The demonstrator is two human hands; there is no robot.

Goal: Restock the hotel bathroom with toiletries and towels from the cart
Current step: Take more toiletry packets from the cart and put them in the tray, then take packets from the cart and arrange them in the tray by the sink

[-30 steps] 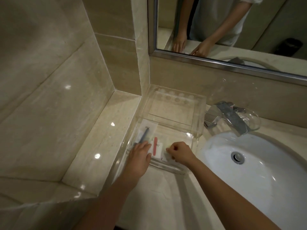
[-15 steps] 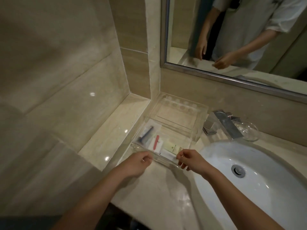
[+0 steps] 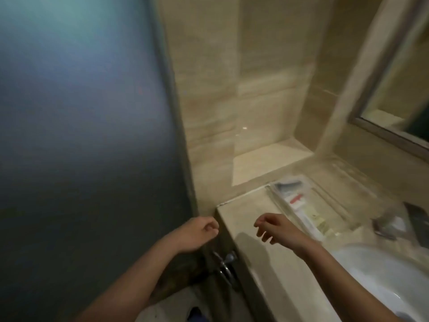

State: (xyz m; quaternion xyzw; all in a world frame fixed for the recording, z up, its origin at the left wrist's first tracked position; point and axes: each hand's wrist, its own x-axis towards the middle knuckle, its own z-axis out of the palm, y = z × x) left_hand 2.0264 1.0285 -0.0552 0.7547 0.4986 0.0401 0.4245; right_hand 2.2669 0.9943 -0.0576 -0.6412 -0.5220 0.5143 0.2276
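Left hand point(image 3: 197, 231) loosely curled, empty, beyond tabletop point(image 3: 249, 206) left edge; right hand point(image 3: 276, 228) relaxed, empty, over left end, near clear toiletry tray point(image 3: 282, 203).

Counter point(image 3: 246, 212) front open before the tray point(image 3: 282, 203), glass panel point(image 3: 81, 135) walls left, faucet point(image 3: 385, 225) right.

Two bare arms reach forward from the bottom of the view. The left forearm point(image 3: 139, 275) angles up and to the right, ending in the left hand point(image 3: 197, 232), fingers loosely curled toward the palm, holding nothing. The right forearm point(image 3: 343, 275) angles up and to the left; the right hand point(image 3: 277, 231) hangs palm down, fingers relaxed and drooping, also empty. The hands are apart, at about the same height.
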